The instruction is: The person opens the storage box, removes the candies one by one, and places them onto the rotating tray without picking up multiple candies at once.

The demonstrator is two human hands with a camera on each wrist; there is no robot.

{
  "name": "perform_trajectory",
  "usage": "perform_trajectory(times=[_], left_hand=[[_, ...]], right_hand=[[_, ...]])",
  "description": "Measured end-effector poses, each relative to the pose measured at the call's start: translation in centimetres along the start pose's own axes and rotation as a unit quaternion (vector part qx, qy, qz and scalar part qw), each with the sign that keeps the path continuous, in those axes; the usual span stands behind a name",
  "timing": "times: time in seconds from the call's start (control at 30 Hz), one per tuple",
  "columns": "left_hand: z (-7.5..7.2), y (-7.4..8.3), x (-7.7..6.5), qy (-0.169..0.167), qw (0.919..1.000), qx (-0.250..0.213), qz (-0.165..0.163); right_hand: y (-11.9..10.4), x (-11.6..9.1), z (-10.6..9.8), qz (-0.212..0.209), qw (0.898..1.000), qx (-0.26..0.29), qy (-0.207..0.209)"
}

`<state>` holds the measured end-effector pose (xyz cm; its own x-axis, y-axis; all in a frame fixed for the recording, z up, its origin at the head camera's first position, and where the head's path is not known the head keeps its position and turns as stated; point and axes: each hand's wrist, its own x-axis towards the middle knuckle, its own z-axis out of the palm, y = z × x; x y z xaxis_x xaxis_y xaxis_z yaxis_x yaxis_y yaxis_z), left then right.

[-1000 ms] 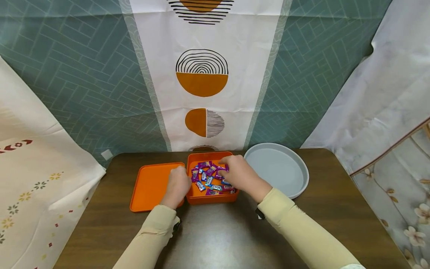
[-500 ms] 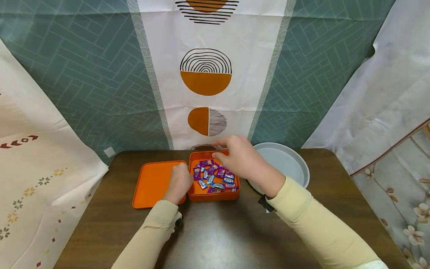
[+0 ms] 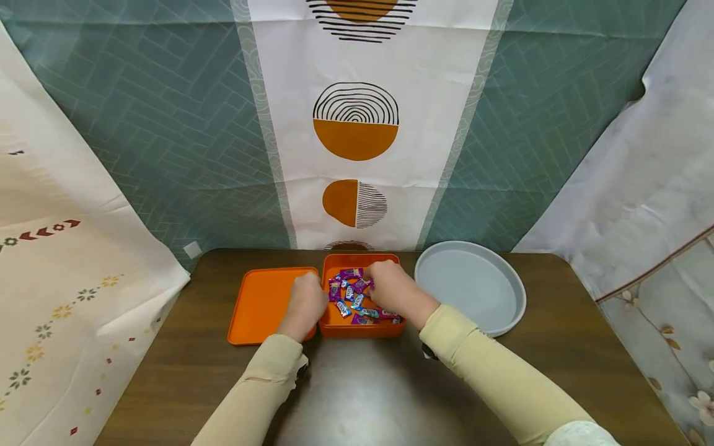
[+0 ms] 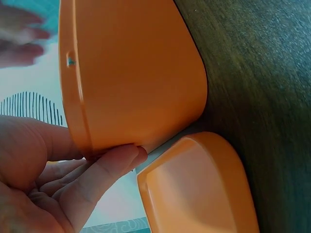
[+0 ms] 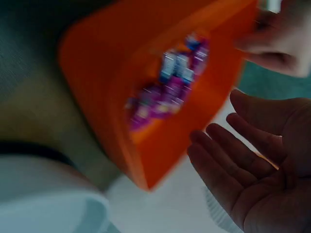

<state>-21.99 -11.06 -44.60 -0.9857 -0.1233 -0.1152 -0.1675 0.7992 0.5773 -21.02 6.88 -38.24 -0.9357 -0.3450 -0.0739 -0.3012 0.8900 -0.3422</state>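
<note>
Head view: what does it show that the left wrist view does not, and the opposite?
Only the head view: the wrapped candies and the round grey tray. Only the left wrist view: a small notch at the rim of the orange box. Both: that box, the orange tray, the left hand gripping the box, and the right hand.

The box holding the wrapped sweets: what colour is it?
The box is orange; it shows best in the head view.

the right hand (image 3: 392, 288) has come down over the candies (image 3: 357, 301) in the orange box (image 3: 362, 332).
</note>
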Motion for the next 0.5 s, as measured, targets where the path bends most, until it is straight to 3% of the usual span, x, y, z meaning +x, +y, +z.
perform_trajectory(times=[0.17,0.5], left_hand=[[0.5,0.2,-0.4,0.000,1.0000,0.005,0.007],[0.5,0.1,-0.2,0.022,0.9998,0.001,0.001]], right_hand=[[1.5,0.5,3.0,-0.002,0.999,-0.007,-0.034],[2.6,1.1,5.3,0.001,0.998,-0.006,-0.066]])
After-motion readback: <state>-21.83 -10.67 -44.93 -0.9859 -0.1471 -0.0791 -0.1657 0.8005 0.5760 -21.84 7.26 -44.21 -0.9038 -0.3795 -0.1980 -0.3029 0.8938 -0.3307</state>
